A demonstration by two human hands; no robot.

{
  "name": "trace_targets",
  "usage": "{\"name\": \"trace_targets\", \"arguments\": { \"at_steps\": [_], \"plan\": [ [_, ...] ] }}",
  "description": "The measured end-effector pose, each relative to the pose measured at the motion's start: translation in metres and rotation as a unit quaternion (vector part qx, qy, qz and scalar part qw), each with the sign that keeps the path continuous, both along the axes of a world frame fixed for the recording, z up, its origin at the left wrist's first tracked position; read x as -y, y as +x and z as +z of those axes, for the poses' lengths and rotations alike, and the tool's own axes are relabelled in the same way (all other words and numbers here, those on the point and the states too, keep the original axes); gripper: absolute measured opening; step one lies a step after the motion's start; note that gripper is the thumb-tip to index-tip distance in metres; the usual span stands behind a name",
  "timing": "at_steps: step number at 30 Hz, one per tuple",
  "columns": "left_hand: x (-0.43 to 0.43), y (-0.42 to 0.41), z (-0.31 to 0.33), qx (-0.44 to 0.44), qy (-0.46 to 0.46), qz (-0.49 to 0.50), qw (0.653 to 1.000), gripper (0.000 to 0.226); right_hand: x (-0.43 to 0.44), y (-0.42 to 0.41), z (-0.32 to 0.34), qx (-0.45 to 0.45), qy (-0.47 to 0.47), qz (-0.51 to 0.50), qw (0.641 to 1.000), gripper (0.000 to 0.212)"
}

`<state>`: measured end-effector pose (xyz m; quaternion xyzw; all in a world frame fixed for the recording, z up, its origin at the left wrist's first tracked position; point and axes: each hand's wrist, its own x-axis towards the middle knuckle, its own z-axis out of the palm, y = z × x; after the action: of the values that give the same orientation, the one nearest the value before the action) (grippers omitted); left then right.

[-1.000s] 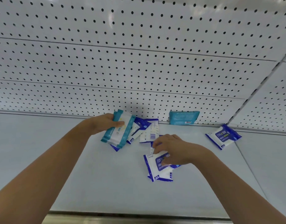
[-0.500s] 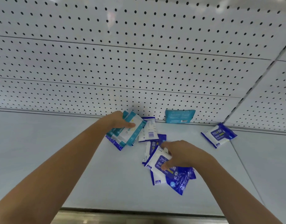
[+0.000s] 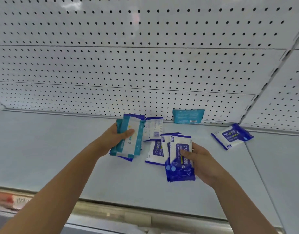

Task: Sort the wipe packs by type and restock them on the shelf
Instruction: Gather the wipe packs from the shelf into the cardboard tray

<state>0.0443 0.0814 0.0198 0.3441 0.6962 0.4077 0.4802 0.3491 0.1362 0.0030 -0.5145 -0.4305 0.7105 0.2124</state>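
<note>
The left hand (image 3: pixel 117 141) grips a fanned bundle of teal packs (image 3: pixel 131 141) at the middle of the frame, thumb across the front. A blue edge shows behind the bundle at top and bottom, so a pack of the other type may be caught in it. Just right of centre, the right hand (image 3: pixel 202 163) pinches two blue packs (image 3: pixel 178 159) with the thumb on the label; they overlap rather than sit squared. Both bundles are over the shelf (image 3: pixel 61 157).

The likeliest slip is the right-hand pair. The film looks slick and the grip sits on one side edge, so the rear pack could slide out onto the flat blue pack (image 3: pixel 155 152) beside it, or toward the front rail (image 3: pixel 128 215) at the bottom of the frame. The fanned left bundle could shed a pack if the thumb eases. The sort itself fails if that blue edge is left among the teal.

Open shelf surface runs to the left frame edge. The pegboard (image 3: pixel 145 65) closes the back. A barcode-side pack (image 3: pixel 153 130) lies near it and a leaning teal pack (image 3: pixel 188 116) rests against it. A lone blue pack (image 3: pixel 232 136) lies at the right, near the seam (image 3: pixel 256 168) between shelf panels.
</note>
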Motion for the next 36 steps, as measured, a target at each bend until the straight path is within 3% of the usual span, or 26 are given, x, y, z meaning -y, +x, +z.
{"name": "trace_targets", "arguments": {
  "at_steps": [3, 6, 12, 15, 18, 22, 25, 28, 32, 36],
  "plan": [
    [0.028, 0.022, 0.004, 0.052, 0.052, 0.072, 0.995, 0.048, 0.015, 0.007, -0.005, -0.084, 0.004, -0.059, 0.995, 0.033],
    [0.045, 0.043, 0.002, 0.085, 0.070, 0.078, 0.991, 0.042, 0.039, 0.014, -0.001, -0.131, 0.031, -0.097, 0.986, 0.032],
    [0.056, 0.082, 0.003, 0.177, 0.085, -0.006, 0.981, 0.032, 0.096, 0.042, 0.008, -0.108, 0.087, -0.203, 0.969, 0.036],
    [0.060, 0.106, 0.005, 0.252, 0.077, -0.075, 0.962, 0.039, 0.137, 0.064, 0.012, -0.094, 0.102, -0.274, 0.952, 0.035],
    [0.065, 0.142, -0.001, 0.269, 0.060, -0.129, 0.953, 0.052, 0.182, 0.098, 0.016, -0.074, 0.115, -0.338, 0.931, 0.034],
    [0.078, 0.211, -0.008, 0.254, 0.025, -0.217, 0.942, 0.056, 0.245, 0.149, 0.021, -0.062, 0.120, -0.454, 0.881, 0.034],
    [0.100, 0.277, -0.008, 0.242, 0.019, -0.307, 0.920, 0.044, 0.298, 0.193, 0.022, -0.060, 0.127, -0.526, 0.839, 0.033],
    [0.130, 0.356, -0.009, 0.238, 0.003, -0.376, 0.896, 0.047, 0.355, 0.246, 0.019, -0.056, 0.131, -0.606, 0.783, 0.038],
    [0.173, 0.462, -0.010, 0.228, -0.003, -0.438, 0.870, 0.028, 0.423, 0.317, 0.019, -0.051, 0.148, -0.665, 0.730, 0.034],
    [0.224, 0.566, -0.010, 0.228, -0.021, -0.502, 0.834, 0.020, 0.489, 0.394, 0.018, -0.027, 0.160, -0.696, 0.700, 0.035]
  ]
}}
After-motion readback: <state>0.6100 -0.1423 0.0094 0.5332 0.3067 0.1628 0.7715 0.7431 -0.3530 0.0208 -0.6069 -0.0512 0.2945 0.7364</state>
